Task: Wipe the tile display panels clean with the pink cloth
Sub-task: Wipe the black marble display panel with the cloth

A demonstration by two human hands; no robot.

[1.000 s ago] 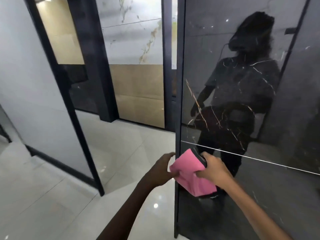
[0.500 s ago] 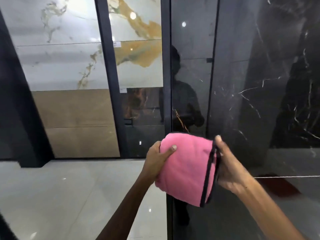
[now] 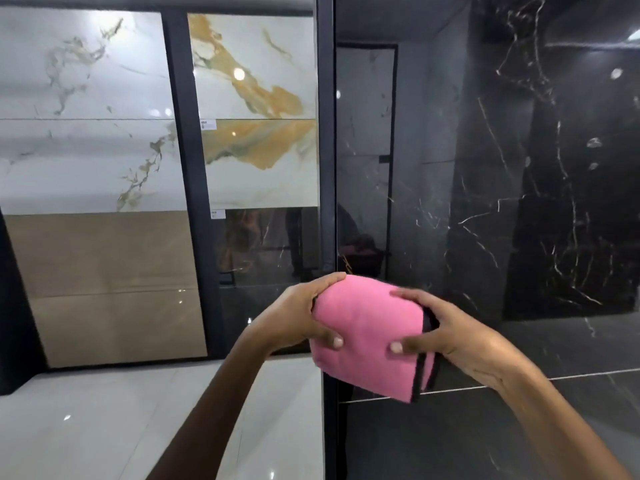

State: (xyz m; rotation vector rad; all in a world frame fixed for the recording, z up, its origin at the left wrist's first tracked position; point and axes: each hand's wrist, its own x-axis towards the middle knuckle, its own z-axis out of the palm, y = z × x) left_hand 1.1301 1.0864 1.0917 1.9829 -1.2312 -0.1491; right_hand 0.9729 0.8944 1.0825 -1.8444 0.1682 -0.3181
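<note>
A folded pink cloth (image 3: 369,336) with a black hem is held in front of me with both hands. My left hand (image 3: 294,315) grips its left side, thumb on the front and fingers over the top. My right hand (image 3: 460,336) grips the right, hemmed side, thumb on the front. Behind the cloth stands a glossy black marble tile panel (image 3: 485,202) in a dark frame (image 3: 325,133). I cannot tell whether the cloth touches the panel.
Further back on the left stand white marble panels (image 3: 86,109) and a white-and-gold one (image 3: 256,98), with beige tiles (image 3: 104,282) and dark tiles below. A shiny pale tiled floor (image 3: 104,427) lies at lower left.
My view has swung up and left to face the panels. The cloth came off the lower panel and is folded smaller, with both hands now holding it from the sides.
</note>
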